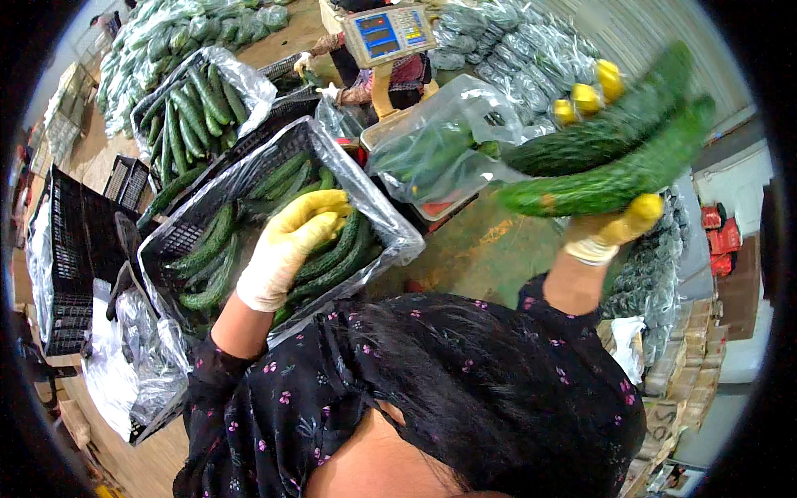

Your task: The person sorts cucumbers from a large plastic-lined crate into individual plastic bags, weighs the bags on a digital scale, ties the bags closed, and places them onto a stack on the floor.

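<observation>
My right hand, in a white glove with yellow fingers, is raised at the right with two long green cucumbers in its grip. They are blurred, and my fingertips show along their far side. My left hand, gloved the same way, hovers over or rests on the cucumbers in a black plastic crate lined with clear film. Whether its fingers close on one is hidden. Beyond the crate, a clear plastic bag with cucumbers inside lies on the platform of a digital scale.
Another film-lined crate of cucumbers stands at the far left. Across from me a person's gloved hand is at a crate. Bagged produce is piled at the back and right. An upended black crate stands left.
</observation>
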